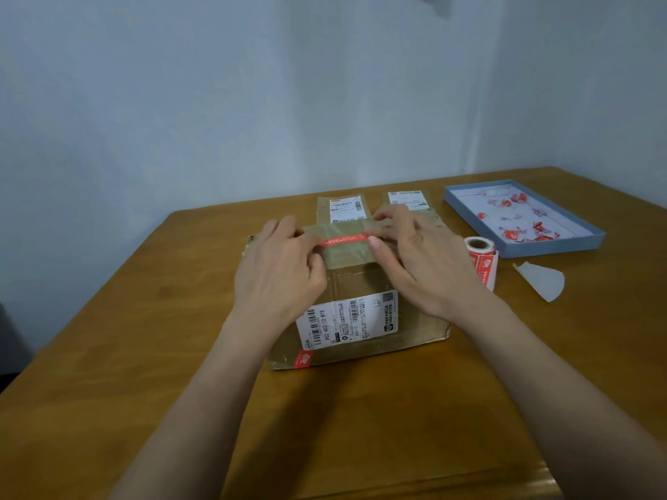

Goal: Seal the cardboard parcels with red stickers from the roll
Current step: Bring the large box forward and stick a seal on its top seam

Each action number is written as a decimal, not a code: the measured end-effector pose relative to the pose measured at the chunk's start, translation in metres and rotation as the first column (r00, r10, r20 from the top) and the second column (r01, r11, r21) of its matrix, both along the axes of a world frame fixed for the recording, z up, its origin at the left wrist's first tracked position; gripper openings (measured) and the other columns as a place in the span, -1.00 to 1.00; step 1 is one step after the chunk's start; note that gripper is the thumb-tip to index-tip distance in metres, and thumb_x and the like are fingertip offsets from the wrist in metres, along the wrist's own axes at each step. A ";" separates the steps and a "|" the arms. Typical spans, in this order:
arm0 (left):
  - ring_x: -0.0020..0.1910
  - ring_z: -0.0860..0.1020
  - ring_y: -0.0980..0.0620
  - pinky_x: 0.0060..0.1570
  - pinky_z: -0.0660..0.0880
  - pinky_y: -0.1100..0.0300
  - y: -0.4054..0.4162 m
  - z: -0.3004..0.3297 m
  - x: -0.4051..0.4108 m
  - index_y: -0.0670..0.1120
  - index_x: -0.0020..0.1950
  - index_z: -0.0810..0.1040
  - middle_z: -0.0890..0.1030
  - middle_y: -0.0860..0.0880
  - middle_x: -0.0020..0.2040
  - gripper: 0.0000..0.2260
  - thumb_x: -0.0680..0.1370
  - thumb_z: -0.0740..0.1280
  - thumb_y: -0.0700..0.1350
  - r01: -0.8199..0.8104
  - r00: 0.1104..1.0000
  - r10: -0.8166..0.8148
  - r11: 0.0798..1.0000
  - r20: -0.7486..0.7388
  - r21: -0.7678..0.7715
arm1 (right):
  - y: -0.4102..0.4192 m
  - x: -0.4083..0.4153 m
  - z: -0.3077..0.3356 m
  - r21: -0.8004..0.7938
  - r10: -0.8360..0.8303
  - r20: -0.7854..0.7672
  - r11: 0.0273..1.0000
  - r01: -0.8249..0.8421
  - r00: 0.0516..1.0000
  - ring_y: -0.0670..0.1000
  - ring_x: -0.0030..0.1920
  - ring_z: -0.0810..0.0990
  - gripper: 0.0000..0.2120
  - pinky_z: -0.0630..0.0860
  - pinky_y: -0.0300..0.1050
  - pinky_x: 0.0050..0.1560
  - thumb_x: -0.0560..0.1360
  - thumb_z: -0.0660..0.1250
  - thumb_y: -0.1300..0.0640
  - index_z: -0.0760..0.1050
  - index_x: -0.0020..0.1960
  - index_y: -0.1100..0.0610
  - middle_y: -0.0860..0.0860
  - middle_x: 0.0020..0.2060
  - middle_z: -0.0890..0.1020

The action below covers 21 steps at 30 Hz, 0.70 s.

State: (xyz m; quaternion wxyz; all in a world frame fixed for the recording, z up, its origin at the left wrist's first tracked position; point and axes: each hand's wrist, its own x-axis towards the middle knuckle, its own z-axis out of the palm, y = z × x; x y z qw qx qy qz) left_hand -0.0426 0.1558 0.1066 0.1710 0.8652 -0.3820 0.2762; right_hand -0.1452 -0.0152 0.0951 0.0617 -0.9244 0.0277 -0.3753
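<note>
A brown cardboard parcel [361, 279] with a white shipping label on its front stands mid-table. A red sticker [344, 240] stretches across its taped top. My left hand [278, 268] pinches the sticker's left end with curled fingers. The right end is pinched between thumb and fingers of my right hand [415, 258]. Whether the sticker lies flat on the tape, I cannot tell. The sticker roll [482, 254] stands just right of the parcel, partly behind my right hand. Another red sticker [303, 359] sits on the parcel's lower front corner.
Two more labelled parcels [343, 207] [408, 200] lie behind the first one. A shallow blue tray [556, 249] with crumpled red and white scraps sits at the back right. A white backing paper scrap [541, 281] lies near the roll. The wooden table [144, 355] ends at the wall.
</note>
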 end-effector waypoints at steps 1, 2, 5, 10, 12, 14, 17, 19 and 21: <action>0.00 0.45 -0.02 -0.21 0.36 0.13 -0.001 0.000 -0.001 -0.03 0.13 0.65 0.54 -0.03 -0.02 -0.56 0.44 0.05 -0.05 -0.030 1.000 0.030 0.999 -0.006 0.013 | 0.000 0.001 -0.001 0.027 -0.006 0.018 1.000 0.005 1.000 -0.07 -0.04 0.54 -0.65 0.40 -0.14 -0.30 0.65 -0.07 -0.15 0.26 0.27 0.04 -0.17 -0.14 0.62; 0.02 0.46 -0.03 -0.15 0.37 0.10 -0.002 0.000 -0.003 -0.01 0.14 0.65 0.54 -0.04 -0.01 -0.55 0.44 0.05 -0.04 -0.069 0.997 0.069 0.997 -0.015 0.020 | 0.000 0.003 -0.001 0.071 -0.021 0.040 0.997 0.018 0.999 -0.06 -0.13 0.53 -0.67 0.33 -0.17 -0.35 0.65 -0.04 -0.12 0.27 0.25 0.07 -0.14 -0.22 0.60; 0.05 0.45 -0.07 0.01 0.33 0.03 0.001 -0.002 -0.004 -0.02 0.11 0.65 0.53 -0.08 0.02 -0.56 0.45 0.06 0.03 -0.201 0.979 0.200 0.980 -0.027 -0.009 | -0.003 0.006 0.007 0.259 -0.071 0.108 0.965 0.041 0.992 -0.05 -0.19 0.56 -0.70 0.30 -0.30 -0.39 0.64 0.08 -0.04 0.33 0.23 0.14 -0.01 -0.15 0.63; 0.32 0.35 -0.11 0.31 0.29 -0.05 0.028 -0.013 0.007 -0.11 0.38 0.42 0.40 -0.14 0.33 -0.46 0.57 0.00 0.18 -0.203 0.955 0.088 0.890 -0.283 -0.409 | -0.014 -0.017 0.004 0.653 -0.148 0.352 0.746 -0.129 0.924 -0.09 0.27 0.47 -0.65 0.47 -0.01 0.25 0.62 0.13 -0.02 0.25 0.38 -0.01 -0.09 0.25 0.52; 0.38 0.32 -0.06 0.37 0.26 0.02 0.036 -0.024 0.006 -0.10 0.47 0.29 0.33 -0.10 0.41 -0.49 0.63 -0.02 0.17 -0.209 0.912 -0.077 0.756 -0.402 -0.620 | -0.012 -0.025 -0.013 0.708 -0.166 0.348 0.692 -0.142 0.923 -0.09 0.38 0.34 -0.55 0.33 0.02 0.37 0.61 0.09 -0.13 0.13 0.47 -0.12 -0.13 0.36 0.41; 0.40 0.29 0.03 0.32 0.22 0.13 0.038 -0.034 -0.003 -0.08 0.52 0.19 0.31 -0.02 0.44 -0.52 0.68 -0.05 0.14 -0.299 0.820 -0.177 0.679 -0.545 -0.671 | -0.005 -0.027 -0.035 0.792 -0.167 0.263 0.600 -0.114 0.950 -0.09 0.44 0.24 -0.46 0.25 -0.01 0.39 0.60 0.06 -0.21 -0.01 0.52 -0.15 -0.07 0.47 0.27; 0.31 0.23 0.20 0.29 0.15 0.21 0.038 -0.053 -0.006 -0.03 0.54 0.17 0.27 0.18 0.33 -0.44 0.64 -0.13 0.25 -0.339 0.705 -0.303 0.650 -0.641 -0.680 | 0.002 -0.030 -0.062 0.879 -0.150 0.133 0.474 -0.047 0.980 0.00 0.49 0.16 -0.34 0.22 0.08 0.45 0.53 0.02 -0.30 -0.11 0.54 -0.14 -0.05 0.52 0.13; 0.45 0.20 0.16 0.47 0.10 0.04 0.040 -0.064 0.002 0.13 0.53 0.20 0.25 0.20 0.47 -0.27 0.49 -0.16 0.49 -0.357 0.630 -0.345 0.667 -0.695 -0.654 | 0.004 -0.032 -0.071 0.902 -0.120 0.102 0.431 -0.040 0.987 0.03 0.49 0.19 -0.34 0.23 0.02 0.43 0.55 0.02 -0.27 -0.14 0.55 -0.11 -0.02 0.52 0.14; 0.53 0.18 0.06 0.49 0.10 -0.14 0.041 -0.077 0.013 0.28 0.48 0.24 0.24 0.11 0.54 -0.18 0.33 -0.18 0.62 -0.373 0.576 -0.342 0.697 -0.742 -0.612 | 0.004 -0.034 -0.070 0.911 -0.114 0.086 0.410 -0.032 0.990 0.05 0.46 0.24 -0.39 0.28 -0.07 0.34 0.60 0.02 -0.20 -0.14 0.55 -0.09 0.01 0.50 0.20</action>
